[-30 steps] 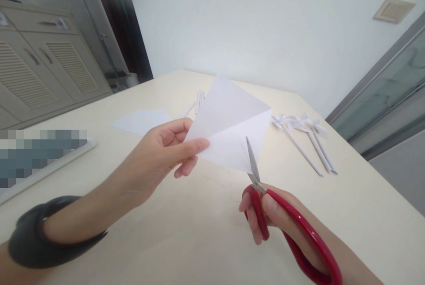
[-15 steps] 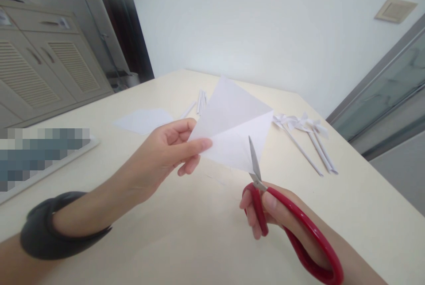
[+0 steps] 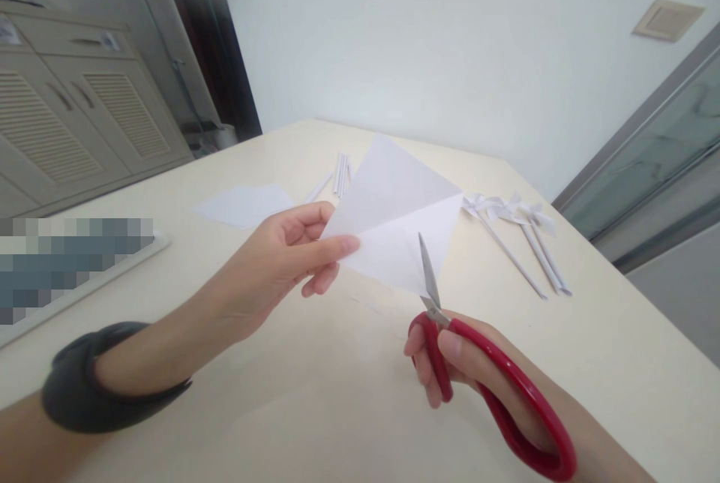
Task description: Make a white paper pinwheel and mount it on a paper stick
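Note:
Between its thumb and fingers, my left hand (image 3: 298, 247) pinches the left corner of a white sheet of paper (image 3: 397, 202). A diagonal crease runs across the sheet, which is held up above the table. My right hand (image 3: 450, 359) grips red-handled scissors (image 3: 433, 310), its fingers through the loops. The blades are parted at the sheet's lower right edge; one blade lies in front of the paper and the other is mostly hidden behind it. A black band (image 3: 106, 385) is around my left wrist.
White paper pinwheels (image 3: 506, 209) on rolled paper sticks lie at the right. Several paper rolls (image 3: 341, 174) and flat white paper (image 3: 244, 204) lie behind my left hand. A white-edged, blurred-out object (image 3: 160, 241) is at the left. Thin paper scraps (image 3: 365, 304) lie on the table (image 3: 315, 408).
The scissors have shifted very slightly left along the sheet's lower edge. The paper's top corner sits a little lower. Both hands keep their holds.

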Tool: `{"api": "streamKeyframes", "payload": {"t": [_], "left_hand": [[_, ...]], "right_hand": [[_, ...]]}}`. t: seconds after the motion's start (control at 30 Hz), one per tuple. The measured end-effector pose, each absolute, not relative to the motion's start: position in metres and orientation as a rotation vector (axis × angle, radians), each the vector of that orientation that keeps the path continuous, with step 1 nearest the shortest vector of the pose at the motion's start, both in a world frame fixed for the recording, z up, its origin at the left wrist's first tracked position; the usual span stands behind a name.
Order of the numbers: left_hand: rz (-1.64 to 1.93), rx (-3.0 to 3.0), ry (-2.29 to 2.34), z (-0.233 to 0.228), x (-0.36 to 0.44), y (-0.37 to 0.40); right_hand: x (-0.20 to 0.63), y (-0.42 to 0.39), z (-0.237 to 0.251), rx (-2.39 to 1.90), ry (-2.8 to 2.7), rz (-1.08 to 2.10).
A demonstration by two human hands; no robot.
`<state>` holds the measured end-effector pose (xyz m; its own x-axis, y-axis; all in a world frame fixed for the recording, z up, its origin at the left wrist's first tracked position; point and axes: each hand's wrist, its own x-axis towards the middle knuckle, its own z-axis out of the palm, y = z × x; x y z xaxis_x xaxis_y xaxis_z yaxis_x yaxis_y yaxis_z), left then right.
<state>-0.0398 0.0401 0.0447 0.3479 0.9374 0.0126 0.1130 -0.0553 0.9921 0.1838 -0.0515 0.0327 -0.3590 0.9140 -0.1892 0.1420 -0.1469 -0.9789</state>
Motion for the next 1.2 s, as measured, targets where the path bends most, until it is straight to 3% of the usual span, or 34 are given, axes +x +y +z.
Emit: {"api": "streamKeyframes", "payload": {"t": [1.2], "left_hand": [[0.853, 1.505, 1.002, 0.0450, -0.0398, 0.0389]], "right_hand": [[0.1811, -0.0474, 0.0288, -1.250, -1.523, 1.578]]}}
